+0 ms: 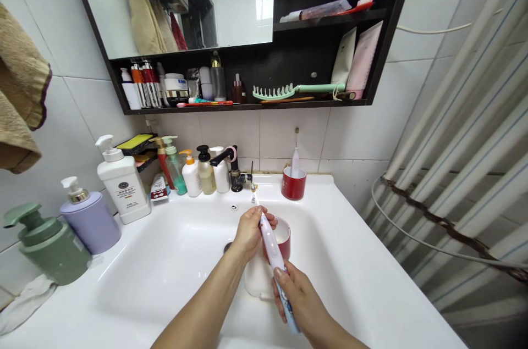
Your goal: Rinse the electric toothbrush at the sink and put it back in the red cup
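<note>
Over the white sink basin (173,261), my right hand (299,299) grips the lower handle of a white and blue electric toothbrush (270,244), brush head pointing up toward the black tap (233,167). My left hand (249,231) is closed around the upper part of the toothbrush, near its neck. Just behind it a red cup (284,236) with a white inside appears to be held by the same hand or to rest against it. A white object (258,277) sits below the cup in the basin.
A second red cup (293,183) holding a toothbrush stands on the rim by the wall. Pump bottles (124,181) line the left counter, with a purple one (88,217) and a green one (47,242). A dark shelf (256,104) holds toiletries and a green comb (284,90). A striped curtain (466,134) hangs right.
</note>
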`<action>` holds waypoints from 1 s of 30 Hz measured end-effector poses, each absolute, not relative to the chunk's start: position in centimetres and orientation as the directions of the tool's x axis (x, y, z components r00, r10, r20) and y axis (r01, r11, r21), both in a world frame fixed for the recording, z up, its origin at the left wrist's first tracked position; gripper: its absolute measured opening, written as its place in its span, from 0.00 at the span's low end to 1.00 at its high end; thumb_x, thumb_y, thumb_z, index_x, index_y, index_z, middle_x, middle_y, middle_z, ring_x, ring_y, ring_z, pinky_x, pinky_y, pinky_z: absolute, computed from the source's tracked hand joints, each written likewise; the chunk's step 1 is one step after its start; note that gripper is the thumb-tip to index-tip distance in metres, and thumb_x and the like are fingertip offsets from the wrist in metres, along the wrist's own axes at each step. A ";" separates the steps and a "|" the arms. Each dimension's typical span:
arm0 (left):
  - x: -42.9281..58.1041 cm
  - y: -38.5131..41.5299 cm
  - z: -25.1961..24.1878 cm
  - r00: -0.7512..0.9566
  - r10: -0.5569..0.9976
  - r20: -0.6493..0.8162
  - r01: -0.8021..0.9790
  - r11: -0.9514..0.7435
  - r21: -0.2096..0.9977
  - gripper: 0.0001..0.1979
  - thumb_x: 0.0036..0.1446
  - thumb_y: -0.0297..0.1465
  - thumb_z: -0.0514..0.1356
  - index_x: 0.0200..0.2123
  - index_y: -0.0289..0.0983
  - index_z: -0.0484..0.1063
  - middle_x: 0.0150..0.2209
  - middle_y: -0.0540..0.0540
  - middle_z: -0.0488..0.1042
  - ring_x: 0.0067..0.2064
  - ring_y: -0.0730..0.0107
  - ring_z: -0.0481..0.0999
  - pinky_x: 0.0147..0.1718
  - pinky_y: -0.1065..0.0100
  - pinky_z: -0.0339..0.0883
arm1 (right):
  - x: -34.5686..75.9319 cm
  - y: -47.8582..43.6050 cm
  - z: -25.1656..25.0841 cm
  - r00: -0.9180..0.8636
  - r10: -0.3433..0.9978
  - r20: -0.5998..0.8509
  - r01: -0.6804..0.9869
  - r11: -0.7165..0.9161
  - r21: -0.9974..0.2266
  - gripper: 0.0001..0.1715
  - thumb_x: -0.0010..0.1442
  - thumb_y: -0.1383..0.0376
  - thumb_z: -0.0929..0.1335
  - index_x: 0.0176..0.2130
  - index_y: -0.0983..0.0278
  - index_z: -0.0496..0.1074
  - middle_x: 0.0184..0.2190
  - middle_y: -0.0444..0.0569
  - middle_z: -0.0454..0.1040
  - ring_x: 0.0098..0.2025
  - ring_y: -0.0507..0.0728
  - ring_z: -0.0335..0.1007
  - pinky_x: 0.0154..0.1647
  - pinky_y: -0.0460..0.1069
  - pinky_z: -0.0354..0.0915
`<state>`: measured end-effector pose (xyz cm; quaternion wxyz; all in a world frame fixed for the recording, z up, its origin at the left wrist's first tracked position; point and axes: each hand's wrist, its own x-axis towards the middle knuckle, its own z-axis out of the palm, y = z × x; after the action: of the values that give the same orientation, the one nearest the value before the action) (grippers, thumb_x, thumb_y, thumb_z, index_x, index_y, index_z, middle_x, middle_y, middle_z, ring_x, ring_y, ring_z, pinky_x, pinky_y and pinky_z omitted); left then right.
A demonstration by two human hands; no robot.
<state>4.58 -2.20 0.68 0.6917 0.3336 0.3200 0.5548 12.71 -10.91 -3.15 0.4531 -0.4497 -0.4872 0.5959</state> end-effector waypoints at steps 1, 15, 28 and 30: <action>4.5 -2.1 0.7 0.166 0.982 -0.087 -0.546 0.165 0.822 0.07 0.43 0.32 0.53 0.23 0.33 0.60 0.17 0.50 0.67 0.20 0.76 0.67 0.23 0.72 0.60 | 12.7 -10.8 -3.2 -0.186 0.978 -0.097 -0.092 -0.116 -0.989 0.18 0.48 0.52 0.56 0.23 0.64 0.52 0.16 0.37 0.55 0.12 0.42 0.48 0.11 0.41 0.49; 4.4 -2.0 0.4 0.135 0.986 -0.097 -0.541 0.155 0.826 0.07 0.45 0.31 0.51 0.22 0.32 0.61 0.16 0.50 0.65 0.19 0.77 0.67 0.24 0.72 0.60 | 12.7 -10.7 -3.0 -0.229 0.965 -0.126 -0.147 -0.162 -0.976 0.15 0.49 0.54 0.57 0.26 0.64 0.52 0.17 0.38 0.56 0.14 0.43 0.50 0.14 0.41 0.50; 4.1 -2.1 0.6 0.293 0.952 -0.090 -0.563 0.248 0.788 0.07 0.43 0.31 0.54 0.21 0.33 0.60 0.17 0.50 0.65 0.20 0.76 0.67 0.26 0.70 0.61 | 12.6 -10.7 -3.1 -0.233 0.964 -0.129 -0.157 -0.168 -0.973 0.16 0.48 0.53 0.57 0.26 0.64 0.53 0.17 0.38 0.57 0.13 0.43 0.51 0.14 0.41 0.50; 4.1 -2.2 0.6 0.274 0.958 -0.082 -0.568 0.230 0.791 0.07 0.43 0.32 0.54 0.22 0.32 0.61 0.17 0.49 0.66 0.21 0.75 0.67 0.26 0.70 0.61 | 12.8 -10.6 -2.9 -0.226 0.966 -0.124 -0.148 -0.160 -0.976 0.15 0.49 0.54 0.57 0.28 0.64 0.54 0.17 0.37 0.57 0.14 0.44 0.52 0.15 0.42 0.51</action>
<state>4.14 -2.21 0.63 0.7265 0.3307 0.2953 0.5250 12.78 -10.56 -2.89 0.4453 -0.4346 -0.4707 0.6255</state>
